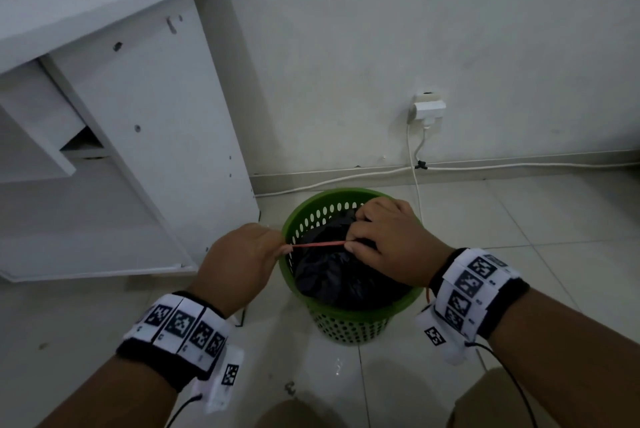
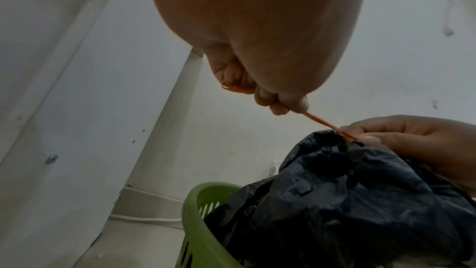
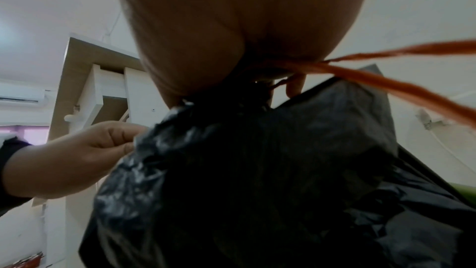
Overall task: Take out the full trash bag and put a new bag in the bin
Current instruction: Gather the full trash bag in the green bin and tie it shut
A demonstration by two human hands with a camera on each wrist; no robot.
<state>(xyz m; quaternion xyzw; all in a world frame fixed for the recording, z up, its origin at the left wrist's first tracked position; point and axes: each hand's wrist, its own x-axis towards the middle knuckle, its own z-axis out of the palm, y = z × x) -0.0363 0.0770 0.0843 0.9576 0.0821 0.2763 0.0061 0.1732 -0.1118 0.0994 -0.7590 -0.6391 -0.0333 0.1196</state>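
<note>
- The green perforated bin [image 1: 349, 320] stands on the tiled floor [image 1: 519, 254], just in front of the wall [image 1: 381, 46] and right beside the white desk panel [image 1: 156, 136].
- A full black trash bag [image 1: 332, 275] sits inside the bin, its gathered neck bunched up above the bin's rim.
- The right hand [image 1: 388, 240] is over the bin's far side, fingers curled down around the gathered neck of the bag, thumb and forefinger pressed at the point where a red string [image 1: 318, 244] meets the plastic.
- The left hand [image 1: 239, 261] is just outside the bin's left rim, fist closed, pinching the other end of the red string between thumb and curled fingers [image 2: 273, 105].
- The string runs taut and nearly level from the left hand across the bin's rim to the bag's neck; the two hands are apart, joined only by that line.
- In the right wrist view two strands of the string [image 3: 386, 80] lead away from under the palm, above the black plastic [image 3: 257, 180].
- Behind the bin, a white plug [image 1: 427, 109] sits in the wall, its cable [image 1: 414, 157] dropping to the skirting.
- Both wrists wear black bands with printed square markers [image 1: 180, 323].
</note>
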